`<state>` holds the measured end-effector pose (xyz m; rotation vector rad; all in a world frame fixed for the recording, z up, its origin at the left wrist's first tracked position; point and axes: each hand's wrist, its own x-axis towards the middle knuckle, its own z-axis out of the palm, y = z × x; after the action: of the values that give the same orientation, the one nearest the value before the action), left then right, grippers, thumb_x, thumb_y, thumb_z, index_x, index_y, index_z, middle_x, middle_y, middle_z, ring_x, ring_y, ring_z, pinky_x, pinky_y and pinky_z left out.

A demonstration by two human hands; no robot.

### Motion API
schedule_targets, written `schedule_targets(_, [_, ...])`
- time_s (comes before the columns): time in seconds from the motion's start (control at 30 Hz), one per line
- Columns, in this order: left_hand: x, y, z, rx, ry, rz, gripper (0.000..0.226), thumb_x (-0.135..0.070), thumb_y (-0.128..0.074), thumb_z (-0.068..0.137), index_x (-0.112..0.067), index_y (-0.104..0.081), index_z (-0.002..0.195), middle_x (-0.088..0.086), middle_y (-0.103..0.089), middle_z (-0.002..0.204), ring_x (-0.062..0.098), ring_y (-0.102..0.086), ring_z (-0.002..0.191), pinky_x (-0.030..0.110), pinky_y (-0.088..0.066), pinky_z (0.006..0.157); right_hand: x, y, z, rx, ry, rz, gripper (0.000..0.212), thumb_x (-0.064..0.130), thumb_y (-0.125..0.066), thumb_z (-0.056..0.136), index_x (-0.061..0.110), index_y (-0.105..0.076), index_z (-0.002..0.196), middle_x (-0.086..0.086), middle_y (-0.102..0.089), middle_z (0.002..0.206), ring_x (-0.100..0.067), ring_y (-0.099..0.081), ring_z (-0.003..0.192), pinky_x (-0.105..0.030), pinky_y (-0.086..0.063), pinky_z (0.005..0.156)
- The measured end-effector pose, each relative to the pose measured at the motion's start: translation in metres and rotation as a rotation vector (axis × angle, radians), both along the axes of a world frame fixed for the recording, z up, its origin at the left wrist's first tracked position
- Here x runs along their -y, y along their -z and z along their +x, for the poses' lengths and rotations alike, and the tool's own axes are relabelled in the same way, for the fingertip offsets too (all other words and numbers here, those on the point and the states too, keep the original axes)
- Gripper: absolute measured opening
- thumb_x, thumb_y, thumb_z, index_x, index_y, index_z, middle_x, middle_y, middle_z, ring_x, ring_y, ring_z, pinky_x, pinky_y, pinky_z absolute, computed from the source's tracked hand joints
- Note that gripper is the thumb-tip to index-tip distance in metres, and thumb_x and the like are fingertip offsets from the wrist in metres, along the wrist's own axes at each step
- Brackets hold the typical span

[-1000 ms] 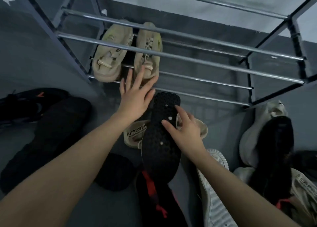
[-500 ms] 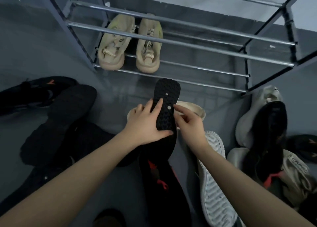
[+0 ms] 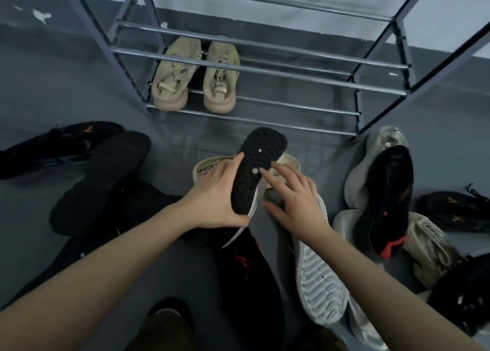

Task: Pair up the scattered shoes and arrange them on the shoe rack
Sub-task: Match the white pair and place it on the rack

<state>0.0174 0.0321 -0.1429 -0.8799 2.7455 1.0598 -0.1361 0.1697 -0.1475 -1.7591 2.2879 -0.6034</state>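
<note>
Head view: a black shoe (image 3: 258, 173) is held up over the floor, turned so its bumpy black sole faces up, with its toe pointing at the shoe rack (image 3: 265, 69). The left hand (image 3: 216, 199) holds it from the left side, with the thumb curled under the heel end and the fingers pressed on the edge of the sole. The right hand (image 3: 294, 202) is just beside the shoe on the right, fingers spread wide, with one fingertip touching the sole and nothing gripped. Under the black shoe lies a tan shoe (image 3: 209, 169) with letters on it. A white-soled shoe (image 3: 318, 279) lies sole up below the right arm. On the lowest bars of the rack sits a pair of tan shoes (image 3: 196, 77), side by side, at the left end. More black shoes (image 3: 98, 175) lie on the grey floor (image 3: 53, 90) at the left. A heap of black and tan shoes (image 3: 389, 191) lies at the right, near the rack's leg.
</note>
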Motion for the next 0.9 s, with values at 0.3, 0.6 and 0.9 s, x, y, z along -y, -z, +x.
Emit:
schedule_targets(0.3, [-0.021,0.019,0.034,0.186,0.165,-0.31,0.113,-0.064,-0.06,0.058,-0.02,-0.007,0.147,0.01,-0.012,0.151,0.029,-0.02,0.137,0.042,-0.015,0.11,-0.009,0.016,0.002,-0.16,-0.018,0.166,0.053,0.034,-0.069,0.081,0.025,-0.054,0.131,-0.013,-0.047,0.14,-0.033,-0.04,0.132,-0.051,-0.026,0.107])
schedule_targets(0.6, [-0.033,0.014,0.051,0.126,-0.14,-0.327,0.099,-0.062,-0.067,0.057,-0.027,-0.032,0.143,0.01,-0.039,0.136,0.034,-0.049,0.109,0.043,-0.042,0.09,0.011,0.025,0.001,-0.349,-0.039,0.054,0.055,0.037,-0.075,0.074,0.025,-0.06,0.125,-0.011,-0.059,0.127,-0.036,-0.054,0.118,-0.053,-0.034,0.1])
schedule_targets(0.9, [0.007,-0.06,0.042,-0.117,-0.048,-0.211,0.091,-0.072,-0.057,0.055,-0.03,-0.041,0.133,-0.009,-0.055,0.126,0.018,-0.055,0.104,0.037,-0.042,0.092,0.001,-0.005,-0.005,-0.332,-0.152,-0.178,0.051,0.05,-0.057,0.085,0.023,-0.053,0.129,-0.009,-0.061,0.119,-0.029,-0.059,0.104,-0.044,-0.034,0.089])
